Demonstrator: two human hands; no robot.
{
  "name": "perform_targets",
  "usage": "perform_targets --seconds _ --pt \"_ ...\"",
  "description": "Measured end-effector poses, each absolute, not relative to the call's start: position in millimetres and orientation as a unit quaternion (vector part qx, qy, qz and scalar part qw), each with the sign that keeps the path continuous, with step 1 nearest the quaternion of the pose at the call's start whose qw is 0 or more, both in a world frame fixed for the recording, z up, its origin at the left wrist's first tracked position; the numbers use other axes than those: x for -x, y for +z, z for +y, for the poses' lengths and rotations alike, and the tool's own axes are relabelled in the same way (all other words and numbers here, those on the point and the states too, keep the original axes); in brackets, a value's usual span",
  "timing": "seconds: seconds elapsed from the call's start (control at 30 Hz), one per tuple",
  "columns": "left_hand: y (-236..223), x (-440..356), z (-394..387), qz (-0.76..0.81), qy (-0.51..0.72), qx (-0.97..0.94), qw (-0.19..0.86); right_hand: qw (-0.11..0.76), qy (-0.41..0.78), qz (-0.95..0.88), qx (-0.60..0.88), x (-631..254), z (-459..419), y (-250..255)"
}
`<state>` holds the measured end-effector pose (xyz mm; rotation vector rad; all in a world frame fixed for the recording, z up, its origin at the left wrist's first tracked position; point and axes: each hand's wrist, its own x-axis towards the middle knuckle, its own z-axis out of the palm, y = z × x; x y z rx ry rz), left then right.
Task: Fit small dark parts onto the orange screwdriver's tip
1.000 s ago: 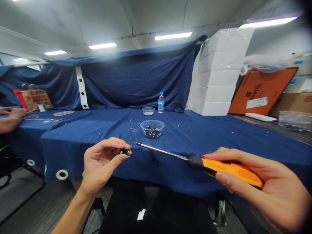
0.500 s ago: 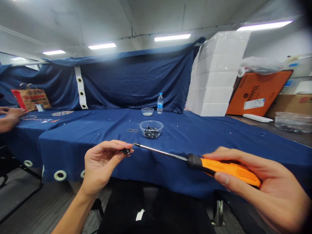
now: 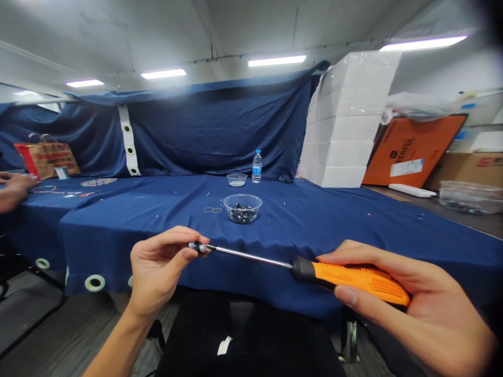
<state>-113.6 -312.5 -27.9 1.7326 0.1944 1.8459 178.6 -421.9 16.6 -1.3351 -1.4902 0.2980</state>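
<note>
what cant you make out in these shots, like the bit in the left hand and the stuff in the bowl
In the head view:
- small part in the left hand: too small to identify, and the fingertips hide part of it
- orange-handled screwdriver: its tip is too small to show how it meets the part
- pieces in the nearer clear bowl: too small to identify, and the bowl wall blurs them
- co-worker's hand: cut off by the left edge, so anything it holds cannot be told

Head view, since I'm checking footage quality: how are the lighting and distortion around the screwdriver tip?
In the head view, ceiling strip lights give even light; the screwdriver shaft shows a bright glint along its length; the small dark part at its tip is too small for fine detail; wide-lens curvature bends the far table edge; the top right corner falls dark.
</note>
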Motion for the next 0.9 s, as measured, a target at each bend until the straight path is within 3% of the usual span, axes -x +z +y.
perform_targets --seconds 0.53,0.9 --pt "-31.2 114.9 -312.3 0.134 0.68 -0.668 0.27 0.464 0.012 -0.753 0.466 -187.6 -413.0 18.4" --pt "-35.2 114.7 -310.2 0.134 0.701 -0.648 0.265 0.497 0.016 -0.754 0.428 -179.0 -413.5 14.7"
